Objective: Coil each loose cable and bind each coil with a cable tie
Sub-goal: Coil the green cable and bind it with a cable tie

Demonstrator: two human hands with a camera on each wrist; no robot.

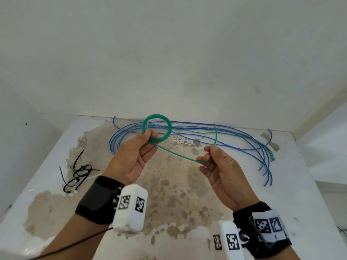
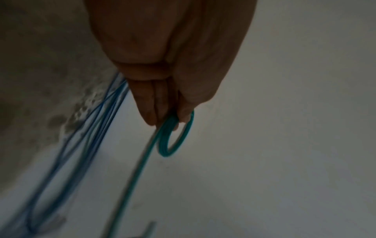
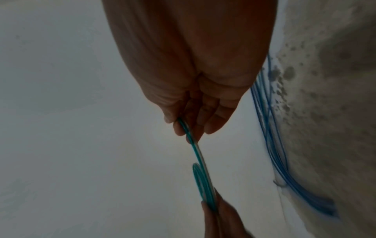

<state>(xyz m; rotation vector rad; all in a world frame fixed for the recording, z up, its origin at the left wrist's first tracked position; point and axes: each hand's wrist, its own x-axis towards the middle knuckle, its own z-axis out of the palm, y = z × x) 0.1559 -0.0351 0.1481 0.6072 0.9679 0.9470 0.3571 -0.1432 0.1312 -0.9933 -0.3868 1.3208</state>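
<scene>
Surface: white table (image 1: 293,184) with a large brown, blotchy worn patch across its middle, set against plain white walls (image 1: 169,53); wrist views are dim and blurred

Green cable: the green coil (image 1: 157,127) is held up above the table at about 12 o'clock from the table's centre; several tight turns, roughly round; a loose green strand (image 1: 176,153) runs from its lower edge toward 4 o'clock to the other hand, then loops up and back toward the far cables

Left hand: the left hand (image 1: 131,158) pinches the coil at its lower left edge, thumb on the near side and fingers (image 2: 151,103) behind (the left wrist view shows the coil (image 2: 175,136) caught at the fingertips)

Right hand: the right hand (image 1: 223,171) pinches the loose strand between thumb and fingertips (image 3: 179,128); the two hands are apart, level with each other, the strand sagging slightly between them

Blue cables: the blue cables (image 1: 244,136) lie uncoiled in long arcs along the far edge of the table, from 10 to 3 o'clock; a thin green length lies among them

Cable ties: the cable ties (image 1: 78,175), mostly black with a white one or two, lie in a loose heap at 9 o'clock, well apart from both hands

Wrists: each wrist wears a black strap (image 1: 97,199) carrying a white block with black-and-white markers
</scene>
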